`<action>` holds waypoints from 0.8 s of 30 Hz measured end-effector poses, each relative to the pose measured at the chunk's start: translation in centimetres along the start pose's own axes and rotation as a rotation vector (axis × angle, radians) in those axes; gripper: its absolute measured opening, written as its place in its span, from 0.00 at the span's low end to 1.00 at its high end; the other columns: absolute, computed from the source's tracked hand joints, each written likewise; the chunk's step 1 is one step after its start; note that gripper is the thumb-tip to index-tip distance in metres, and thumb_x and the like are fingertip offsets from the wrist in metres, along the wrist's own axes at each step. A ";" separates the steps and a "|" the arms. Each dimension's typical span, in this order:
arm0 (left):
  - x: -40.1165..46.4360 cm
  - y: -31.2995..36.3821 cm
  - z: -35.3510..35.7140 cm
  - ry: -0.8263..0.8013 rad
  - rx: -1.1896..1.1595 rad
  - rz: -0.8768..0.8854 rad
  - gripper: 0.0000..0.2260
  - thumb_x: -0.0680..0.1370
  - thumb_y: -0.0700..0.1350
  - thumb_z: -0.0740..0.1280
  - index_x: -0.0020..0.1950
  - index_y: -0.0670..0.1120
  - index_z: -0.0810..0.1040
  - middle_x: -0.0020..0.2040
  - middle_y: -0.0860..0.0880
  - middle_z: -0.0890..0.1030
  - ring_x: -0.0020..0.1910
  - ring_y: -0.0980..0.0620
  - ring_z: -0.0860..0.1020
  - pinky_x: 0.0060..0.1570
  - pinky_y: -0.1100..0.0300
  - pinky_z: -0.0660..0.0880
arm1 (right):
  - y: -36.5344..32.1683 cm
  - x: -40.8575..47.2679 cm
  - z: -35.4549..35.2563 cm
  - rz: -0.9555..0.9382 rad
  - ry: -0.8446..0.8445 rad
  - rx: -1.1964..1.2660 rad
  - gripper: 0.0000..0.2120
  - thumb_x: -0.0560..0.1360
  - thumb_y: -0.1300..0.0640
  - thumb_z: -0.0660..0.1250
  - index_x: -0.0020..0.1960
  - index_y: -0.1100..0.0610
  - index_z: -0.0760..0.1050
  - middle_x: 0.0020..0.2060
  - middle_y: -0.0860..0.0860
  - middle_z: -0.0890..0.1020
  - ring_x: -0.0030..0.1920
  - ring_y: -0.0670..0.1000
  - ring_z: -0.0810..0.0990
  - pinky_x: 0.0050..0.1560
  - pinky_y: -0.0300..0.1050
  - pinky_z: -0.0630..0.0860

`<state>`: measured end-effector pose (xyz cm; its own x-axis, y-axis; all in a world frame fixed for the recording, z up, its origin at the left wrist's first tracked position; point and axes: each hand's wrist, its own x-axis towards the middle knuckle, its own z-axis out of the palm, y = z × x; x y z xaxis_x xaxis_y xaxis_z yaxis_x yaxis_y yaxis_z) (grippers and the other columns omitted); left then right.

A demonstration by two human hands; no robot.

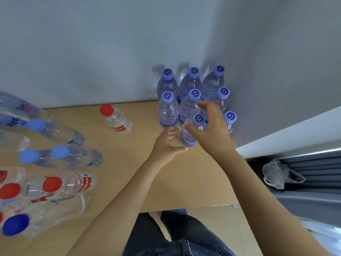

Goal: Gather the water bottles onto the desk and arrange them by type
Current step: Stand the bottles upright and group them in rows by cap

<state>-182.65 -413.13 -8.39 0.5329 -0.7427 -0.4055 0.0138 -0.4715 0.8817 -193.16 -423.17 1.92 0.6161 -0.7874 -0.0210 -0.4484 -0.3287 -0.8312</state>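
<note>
Several upright bottles with lilac swirl-logo caps (193, 95) stand packed in the back right corner of the wooden desk (140, 174). My right hand (210, 130) grips the front bottle of that group (190, 133) just below its cap. At that bottle's base, my left hand (169, 145) touches it with relaxed fingers. A single red-capped bottle (116, 120) stands apart at the back middle. On the left stand light-blue-capped bottles (59, 156), red-capped bottles (53, 184) and a dark-blue-capped bottle (18, 224).
A grey wall (110, 52) rises behind the desk. To the right a white ledge (287, 133) borders the desk, with a crumpled clear plastic bag (276, 174) on grey slats below. My jeans-clad legs (175, 237) show at the desk's front edge.
</note>
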 end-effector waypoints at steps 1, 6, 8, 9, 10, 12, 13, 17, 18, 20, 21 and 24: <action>-0.7 0.7 -1.0 0.014 -0.031 0.001 0.32 0.68 0.39 0.79 0.68 0.48 0.69 0.65 0.51 0.75 0.66 0.55 0.73 0.61 0.67 0.68 | -0.8 0.0 -0.2 -0.024 0.025 0.010 0.26 0.73 0.61 0.74 0.67 0.60 0.70 0.62 0.52 0.74 0.59 0.42 0.70 0.54 0.21 0.63; -4.6 4.2 -6.5 0.100 -0.147 0.085 0.29 0.69 0.38 0.79 0.66 0.49 0.72 0.64 0.52 0.77 0.64 0.58 0.75 0.61 0.67 0.71 | -5.0 0.2 0.5 -0.117 0.042 0.037 0.23 0.73 0.61 0.72 0.67 0.58 0.71 0.61 0.50 0.76 0.58 0.42 0.71 0.54 0.22 0.63; -6.1 5.2 -8.7 0.151 -0.194 0.114 0.28 0.69 0.37 0.79 0.65 0.50 0.73 0.63 0.52 0.78 0.63 0.58 0.76 0.61 0.66 0.72 | -6.7 0.2 1.5 -0.120 -0.020 0.055 0.23 0.74 0.60 0.72 0.67 0.54 0.71 0.61 0.46 0.76 0.55 0.39 0.72 0.53 0.21 0.63; -6.8 5.5 -9.9 0.182 -0.211 0.128 0.28 0.68 0.36 0.79 0.63 0.50 0.73 0.62 0.51 0.78 0.63 0.57 0.76 0.62 0.64 0.73 | -7.6 0.1 2.2 -0.128 -0.054 0.070 0.24 0.73 0.60 0.72 0.67 0.53 0.70 0.61 0.45 0.76 0.55 0.37 0.73 0.53 0.20 0.63; -7.4 5.9 -11.1 0.213 -0.223 0.140 0.27 0.68 0.35 0.79 0.62 0.50 0.74 0.61 0.51 0.79 0.62 0.56 0.77 0.62 0.63 0.73 | -8.4 0.0 3.1 -0.141 -0.086 0.088 0.24 0.73 0.60 0.72 0.68 0.53 0.70 0.62 0.44 0.76 0.57 0.36 0.72 0.55 0.21 0.63; -8.7 6.2 -13.6 0.274 -0.241 0.165 0.26 0.67 0.33 0.79 0.58 0.52 0.75 0.57 0.52 0.79 0.58 0.57 0.78 0.59 0.61 0.75 | -10.0 -0.3 4.9 -0.175 -0.136 0.112 0.26 0.73 0.61 0.72 0.69 0.54 0.70 0.63 0.44 0.75 0.62 0.36 0.70 0.58 0.21 0.63; -9.5 6.2 -14.9 0.301 -0.242 0.180 0.25 0.67 0.32 0.78 0.57 0.53 0.75 0.56 0.54 0.79 0.56 0.60 0.79 0.57 0.64 0.75 | -10.8 -0.5 5.9 -0.187 -0.160 0.122 0.26 0.73 0.60 0.72 0.69 0.54 0.70 0.63 0.43 0.75 0.62 0.35 0.70 0.58 0.21 0.63; -12.8 5.5 -20.1 0.422 -0.198 0.198 0.25 0.68 0.36 0.78 0.59 0.53 0.74 0.58 0.58 0.78 0.56 0.67 0.77 0.55 0.72 0.74 | -13.6 -0.9 9.8 -0.209 -0.248 0.174 0.25 0.73 0.55 0.73 0.67 0.47 0.69 0.58 0.34 0.74 0.59 0.28 0.69 0.57 0.23 0.66; -13.8 5.2 -21.7 0.458 -0.193 0.200 0.25 0.69 0.37 0.78 0.61 0.53 0.74 0.59 0.58 0.78 0.58 0.65 0.77 0.56 0.72 0.74 | -14.4 -1.1 10.9 -0.229 -0.273 0.173 0.24 0.73 0.56 0.73 0.67 0.47 0.69 0.58 0.34 0.74 0.59 0.29 0.70 0.57 0.25 0.66; -15.7 4.5 -24.7 0.525 -0.194 0.211 0.26 0.69 0.37 0.78 0.61 0.54 0.74 0.60 0.57 0.78 0.59 0.64 0.77 0.54 0.72 0.74 | -16.0 -1.5 13.0 -0.261 -0.324 0.154 0.25 0.73 0.56 0.72 0.66 0.45 0.68 0.61 0.39 0.74 0.61 0.35 0.72 0.59 0.31 0.68; -16.7 4.1 -26.1 0.557 -0.193 0.213 0.26 0.69 0.37 0.78 0.62 0.53 0.74 0.60 0.57 0.78 0.59 0.64 0.77 0.54 0.72 0.74 | -16.9 -1.7 14.1 -0.273 -0.349 0.146 0.25 0.74 0.56 0.72 0.67 0.45 0.68 0.63 0.40 0.74 0.62 0.37 0.72 0.61 0.34 0.68; -19.0 2.9 -29.7 0.637 -0.192 0.205 0.25 0.70 0.36 0.77 0.63 0.52 0.74 0.62 0.55 0.79 0.62 0.60 0.77 0.60 0.66 0.74 | -19.2 -2.4 17.1 -0.307 -0.407 0.158 0.25 0.74 0.57 0.72 0.68 0.48 0.68 0.63 0.41 0.74 0.63 0.37 0.71 0.61 0.30 0.66</action>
<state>-167.63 -386.26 9.02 0.9327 -0.3561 -0.0576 -0.0221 -0.2158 0.9762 -174.97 -406.02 8.37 0.9190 -0.3913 0.0488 -0.1245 -0.4053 -0.9057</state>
